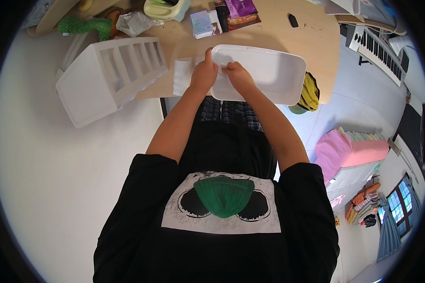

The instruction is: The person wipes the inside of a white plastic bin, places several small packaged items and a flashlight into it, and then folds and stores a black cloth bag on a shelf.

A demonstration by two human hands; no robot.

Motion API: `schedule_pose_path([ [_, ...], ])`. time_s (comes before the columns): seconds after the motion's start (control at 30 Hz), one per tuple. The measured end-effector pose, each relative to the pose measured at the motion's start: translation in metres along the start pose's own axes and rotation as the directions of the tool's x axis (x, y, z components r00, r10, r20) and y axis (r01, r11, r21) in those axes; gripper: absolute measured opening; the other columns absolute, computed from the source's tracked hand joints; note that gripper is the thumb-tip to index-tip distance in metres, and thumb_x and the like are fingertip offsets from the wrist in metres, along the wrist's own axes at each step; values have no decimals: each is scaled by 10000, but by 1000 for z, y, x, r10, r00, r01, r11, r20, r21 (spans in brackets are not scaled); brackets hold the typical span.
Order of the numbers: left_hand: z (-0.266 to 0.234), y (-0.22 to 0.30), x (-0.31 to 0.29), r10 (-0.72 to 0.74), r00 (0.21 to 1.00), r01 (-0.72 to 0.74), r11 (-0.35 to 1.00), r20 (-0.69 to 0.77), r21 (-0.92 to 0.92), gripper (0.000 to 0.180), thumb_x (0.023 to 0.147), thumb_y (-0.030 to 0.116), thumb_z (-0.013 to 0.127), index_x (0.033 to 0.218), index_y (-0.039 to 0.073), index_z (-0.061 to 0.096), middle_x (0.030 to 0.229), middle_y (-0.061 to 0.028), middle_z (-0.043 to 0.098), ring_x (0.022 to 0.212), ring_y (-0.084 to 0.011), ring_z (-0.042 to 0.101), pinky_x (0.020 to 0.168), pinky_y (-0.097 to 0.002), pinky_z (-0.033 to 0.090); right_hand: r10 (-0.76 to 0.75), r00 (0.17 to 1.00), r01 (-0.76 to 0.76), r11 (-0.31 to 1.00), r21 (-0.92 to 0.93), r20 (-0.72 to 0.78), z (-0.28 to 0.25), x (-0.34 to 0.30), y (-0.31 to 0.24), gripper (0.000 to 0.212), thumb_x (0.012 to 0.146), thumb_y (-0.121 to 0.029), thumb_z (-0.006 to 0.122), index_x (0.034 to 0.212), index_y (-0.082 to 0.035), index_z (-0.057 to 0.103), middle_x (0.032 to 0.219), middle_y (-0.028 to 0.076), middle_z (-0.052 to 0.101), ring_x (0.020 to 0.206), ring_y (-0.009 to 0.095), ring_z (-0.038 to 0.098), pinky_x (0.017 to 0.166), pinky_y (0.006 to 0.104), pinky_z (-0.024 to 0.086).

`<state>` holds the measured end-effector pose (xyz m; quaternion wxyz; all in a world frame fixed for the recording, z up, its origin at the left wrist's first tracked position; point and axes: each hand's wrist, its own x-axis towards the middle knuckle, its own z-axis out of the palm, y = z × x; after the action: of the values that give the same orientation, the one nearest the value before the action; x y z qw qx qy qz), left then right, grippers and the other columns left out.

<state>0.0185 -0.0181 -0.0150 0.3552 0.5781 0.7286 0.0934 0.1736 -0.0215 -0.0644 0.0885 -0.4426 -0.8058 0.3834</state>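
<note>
A white rectangular plastic bin lies on the table's near edge in front of me, its open top facing up. My left hand grips the bin's left wall, with one finger stretched along the rim. Inside the bin's left end is my right hand, its fingers curled together close to the inner wall. Whatever those fingers hold, if anything, is too small to make out. Just left of my left hand, a flat white item, perhaps a cloth or tissue pack, rests on the table.
A white slotted rack stands at left, overhanging the table. Behind it are a green stuffed toy and a crumpled clear bag. Booklets and a small black object lie farther back. A yellow cloth hangs at right.
</note>
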Motion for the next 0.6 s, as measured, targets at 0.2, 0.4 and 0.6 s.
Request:
schedule_pose_path([
  [0.2, -6, 6, -1, -36, 998, 37, 999, 44, -28, 493, 822, 110, 484, 1266, 78, 271, 706, -243, 584, 666, -419, 574, 582, -511, 442, -48, 976, 41, 999, -35, -213, -10, 29, 8, 174, 745, -58, 530, 889, -61, 627, 924, 57, 533, 900, 238, 521, 773, 315, 477],
  [0.4, 0, 1, 0, -41, 999, 40, 999, 9, 12, 494, 821, 108, 484, 1269, 84, 279, 700, -247, 580, 649, -421, 573, 576, -509, 444, 18, 999, -17, 999, 27, -27, -1, 4, 2, 194, 767, -72, 519, 941, -56, 604, 930, 59, 535, 907, 243, 516, 752, 319, 481],
  [0.6, -1, -1, 0, -11, 1000, 11, 1000, 7, -17, 501, 820, 107, 481, 1276, 84, 275, 700, -251, 580, 649, -422, 572, 571, -508, 444, -39, 990, 28, 997, -78, -136, -10, 17, 6, 203, 777, -89, 510, 961, -80, 594, 953, 46, 526, 902, 237, 508, 739, 325, 490],
])
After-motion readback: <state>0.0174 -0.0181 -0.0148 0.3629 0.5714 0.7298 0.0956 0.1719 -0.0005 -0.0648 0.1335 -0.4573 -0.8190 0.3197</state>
